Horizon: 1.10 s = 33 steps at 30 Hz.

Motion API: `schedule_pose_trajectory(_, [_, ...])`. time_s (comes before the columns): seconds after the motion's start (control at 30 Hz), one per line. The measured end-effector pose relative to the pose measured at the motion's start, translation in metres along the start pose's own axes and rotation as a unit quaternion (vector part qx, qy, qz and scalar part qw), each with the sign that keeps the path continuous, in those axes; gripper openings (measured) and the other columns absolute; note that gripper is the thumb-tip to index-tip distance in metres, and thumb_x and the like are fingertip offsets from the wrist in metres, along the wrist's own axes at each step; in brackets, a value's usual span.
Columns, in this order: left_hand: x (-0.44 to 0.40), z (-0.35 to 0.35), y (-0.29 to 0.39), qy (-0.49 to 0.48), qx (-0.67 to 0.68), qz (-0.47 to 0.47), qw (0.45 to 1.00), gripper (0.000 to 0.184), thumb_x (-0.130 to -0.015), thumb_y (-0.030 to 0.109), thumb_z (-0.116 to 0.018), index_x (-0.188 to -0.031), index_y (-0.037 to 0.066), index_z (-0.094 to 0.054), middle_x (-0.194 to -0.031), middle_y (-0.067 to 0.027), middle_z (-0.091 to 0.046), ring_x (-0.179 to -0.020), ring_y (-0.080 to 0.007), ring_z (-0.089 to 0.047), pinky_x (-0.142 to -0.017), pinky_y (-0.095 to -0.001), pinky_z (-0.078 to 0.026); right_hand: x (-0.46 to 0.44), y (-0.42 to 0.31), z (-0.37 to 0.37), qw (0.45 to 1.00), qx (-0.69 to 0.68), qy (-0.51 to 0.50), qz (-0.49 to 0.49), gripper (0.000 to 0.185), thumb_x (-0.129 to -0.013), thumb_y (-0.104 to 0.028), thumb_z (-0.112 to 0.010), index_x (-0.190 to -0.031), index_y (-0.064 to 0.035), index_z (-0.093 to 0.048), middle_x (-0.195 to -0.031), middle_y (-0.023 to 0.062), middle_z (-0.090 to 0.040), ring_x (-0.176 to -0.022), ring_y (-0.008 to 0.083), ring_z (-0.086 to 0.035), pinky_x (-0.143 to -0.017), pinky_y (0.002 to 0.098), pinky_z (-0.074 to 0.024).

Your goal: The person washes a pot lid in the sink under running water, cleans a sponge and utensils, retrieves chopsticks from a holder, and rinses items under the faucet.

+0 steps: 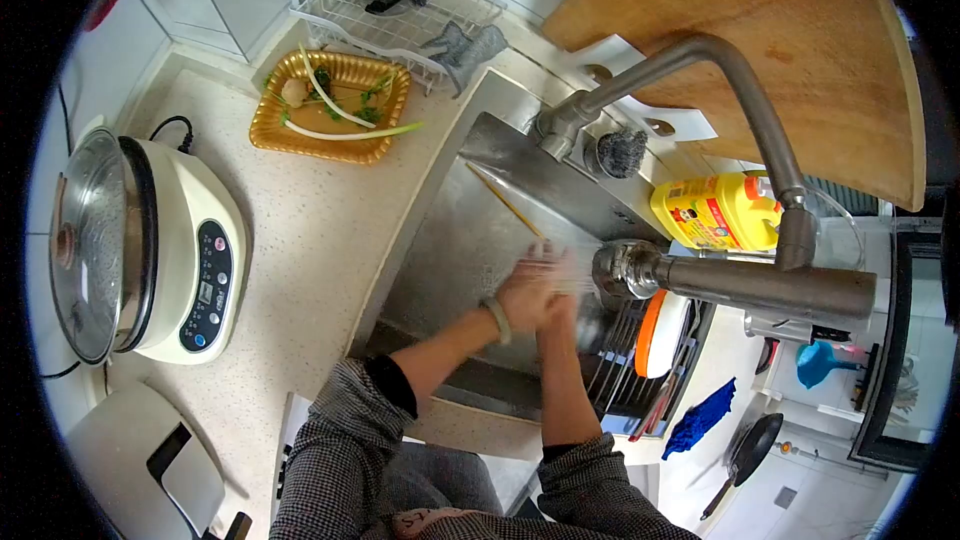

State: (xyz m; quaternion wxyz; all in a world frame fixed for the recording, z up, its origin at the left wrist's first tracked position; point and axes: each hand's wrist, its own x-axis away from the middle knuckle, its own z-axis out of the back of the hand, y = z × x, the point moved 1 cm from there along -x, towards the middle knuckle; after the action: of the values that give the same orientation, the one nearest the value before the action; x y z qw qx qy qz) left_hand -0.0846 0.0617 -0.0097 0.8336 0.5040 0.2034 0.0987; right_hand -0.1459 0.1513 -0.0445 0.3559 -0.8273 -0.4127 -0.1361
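Note:
My left hand (523,290) and my right hand (560,302) are pressed together over the sink (440,275), under the stream from the faucet head (625,270). Motion and water smear the fingers, so whether anything lies between them is hidden. A bracelet (497,322) circles my left wrist. Just beyond the hands, a thin wooden stick (503,198), like a chopstick, lies in the sink. To the right of my right hand, a white dish with an orange rim (652,333) stands on a metal rack (617,345).
A gold tray (268,125) with scallions and herbs sits on the left counter, near a cream electric cooker (200,240) with a glass lid. A yellow detergent jug (715,212), scrubber (621,153) and wooden board (770,50) stand behind the faucet. A blue cloth (700,420) lies right.

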Motion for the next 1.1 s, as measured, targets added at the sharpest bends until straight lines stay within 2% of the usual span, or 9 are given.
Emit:
schedule_pose_trajectory(0.13, [-0.007, 0.001, -0.012, -0.039, -0.271, 0.168, 0.947, 0.052, -0.080, 0.025, -0.050, -0.125, 0.002, -0.042, -0.124, -0.0234, -0.044, -0.118, -0.0368, -0.039, -0.101, -0.0439, -0.029, 0.030, 0.034, -0.042, 0.996, 0.030, 0.064, -0.060, 0.033, -0.091, -0.028, -0.038, -0.112, -0.0047, -0.051, -0.109, 0.0101, -0.057, -0.100, 0.0250, -0.053, -0.088, 0.0393, -0.0434])
schedule_pose_trajectory(0.23, [-0.015, 0.014, -0.033, 0.091, 0.065, 0.261, 0.959, 0.052, -0.081, 0.024, -0.047, -0.129, 0.008, -0.039, -0.122, -0.0236, -0.045, -0.115, -0.0436, -0.038, -0.099, -0.0597, -0.019, 0.018, 0.041, -0.015, 0.994, 0.070, 0.069, -0.056, 0.035, -0.093, -0.033, -0.036, -0.109, -0.0061, -0.052, -0.104, 0.0089, -0.057, -0.096, 0.0233, -0.053, -0.089, 0.0373, -0.0410])
schedule_pose_trajectory(0.27, [-0.002, -0.015, -0.029, 0.143, -0.184, 0.138, 0.963, 0.051, -0.081, 0.022, -0.046, -0.129, 0.006, -0.039, -0.126, -0.0251, -0.041, -0.118, -0.0433, -0.035, -0.100, -0.0546, -0.021, 0.001, 0.032, -0.016, 0.896, 0.416, -0.028, 0.155, 0.035, -0.093, -0.035, -0.036, -0.108, -0.0079, -0.052, -0.101, 0.0077, -0.057, -0.094, 0.0218, -0.053, -0.090, 0.0364, -0.0399])
schedule_pose_trajectory(0.33, [0.008, -0.019, 0.014, 0.154, -0.214, 0.051, 0.963, 0.050, -0.082, 0.015, -0.044, -0.130, 0.002, -0.036, -0.130, -0.0227, -0.039, -0.118, -0.0379, -0.038, -0.097, -0.0489, -0.027, -0.012, 0.026, -0.027, 0.636, 0.681, -0.122, 0.343, 0.034, -0.093, -0.037, -0.037, -0.108, -0.0096, -0.051, -0.099, 0.0064, -0.056, -0.092, 0.0204, -0.052, -0.090, 0.0354, -0.0388])
schedule_pose_trajectory(0.4, [0.000, -0.017, -0.003, 0.127, -0.156, 0.022, 0.979, 0.052, -0.081, 0.014, -0.045, -0.130, 0.001, -0.036, -0.130, -0.0215, -0.039, -0.119, -0.0371, -0.037, -0.099, -0.0477, -0.027, -0.013, 0.024, -0.028, 0.942, 0.289, -0.121, 0.120, 0.037, -0.093, -0.037, -0.038, -0.114, -0.0100, -0.048, -0.110, 0.0076, -0.054, -0.099, 0.0209, -0.051, -0.095, 0.0349, -0.0350])
schedule_pose_trajectory(0.43, [-0.014, -0.009, -0.011, 0.109, -0.097, -0.006, 0.989, 0.054, -0.079, 0.013, -0.047, -0.131, 0.001, -0.035, -0.131, -0.0204, -0.039, -0.120, -0.0362, -0.037, -0.101, -0.0464, -0.026, -0.013, 0.021, -0.039, 0.992, 0.059, -0.110, -0.011, 0.038, -0.093, -0.037, -0.038, -0.118, -0.0102, -0.047, -0.115, 0.0082, -0.052, -0.103, 0.0211, -0.050, -0.098, 0.0346, -0.0331])
schedule_pose_trajectory(0.5, [-0.014, 0.004, -0.029, 0.092, 0.011, 0.085, 0.992, 0.055, -0.079, 0.013, -0.046, -0.132, 0.001, -0.034, -0.134, -0.0207, -0.036, -0.126, -0.0357, -0.031, -0.106, -0.0420, -0.018, 0.028, 0.031, -0.048, 0.983, 0.134, 0.112, -0.051, 0.040, -0.093, -0.036, -0.037, -0.120, -0.0090, -0.046, -0.119, 0.0088, -0.051, -0.107, 0.0225, -0.049, -0.098, 0.0352, -0.0343])
schedule_pose_trajectory(0.93, [-0.012, 0.013, -0.019, 0.162, -0.180, 0.199, 0.950, 0.054, -0.094, 0.032, -0.029, -0.136, -0.001, -0.024, -0.142, -0.0202, -0.023, -0.132, -0.0342, -0.018, -0.108, -0.0448, -0.014, 0.034, 0.018, -0.074, 0.989, 0.144, 0.007, 0.034, 0.039, -0.094, -0.026, -0.041, -0.130, -0.0096, -0.040, -0.115, 0.0049, -0.054, -0.104, 0.0158, -0.051, -0.090, 0.0315, -0.0413])
schedule_pose_trajectory(1.1, [-0.017, 0.036, -0.027, 0.240, -0.068, 0.273, 0.929, 0.048, -0.095, 0.032, -0.025, -0.123, -0.002, -0.044, -0.130, -0.0238, -0.040, -0.122, -0.0384, -0.036, -0.103, -0.0463, -0.023, 0.017, 0.005, -0.085, 0.994, 0.089, 0.064, 0.013, 0.019, -0.092, -0.026, -0.047, -0.102, -0.0114, -0.052, -0.064, -0.0070, -0.041, -0.051, 0.0030, -0.038, -0.041, 0.0175, -0.0321])
